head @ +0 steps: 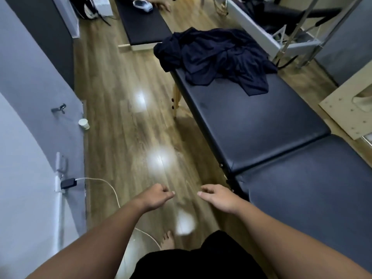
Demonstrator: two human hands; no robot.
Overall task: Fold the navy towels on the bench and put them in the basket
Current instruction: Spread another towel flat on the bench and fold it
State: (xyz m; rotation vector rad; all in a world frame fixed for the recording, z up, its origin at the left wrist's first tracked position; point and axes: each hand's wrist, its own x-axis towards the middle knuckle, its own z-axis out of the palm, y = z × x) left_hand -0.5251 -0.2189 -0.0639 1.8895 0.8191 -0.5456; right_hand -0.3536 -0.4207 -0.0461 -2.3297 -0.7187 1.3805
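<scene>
Reaching out over the wooden floor, both forearms stretch forward from the bottom of the view, and neither hand holds anything. At about 7 o'clock from the centre, the left hand has its fingers loosely curled under, with the thumb pointing toward the other hand. Close beside it at about 6 o'clock, without touching, the right hand is relaxed, palm down, with its fingers bent slightly and its thumb aimed back at the left one. A heap of crumpled navy towels lies at about 1 o'clock on the far end of the padded black bench, with one corner drooping over the bench's left edge; the heap is well apart from both hands. From that end, the bench runs toward 4 o'clock, and its near section passes just to the right of the right hand. A second dark bench stands beyond it at 12 o'clock. At 9 o'clock a paper cup sits on the floor against the grey wall. Lower down, at 8 o'clock, a charger is plugged in, and its white cable trails across the floor. A bare foot shows near 6 o'clock, above dark shorts.
</scene>
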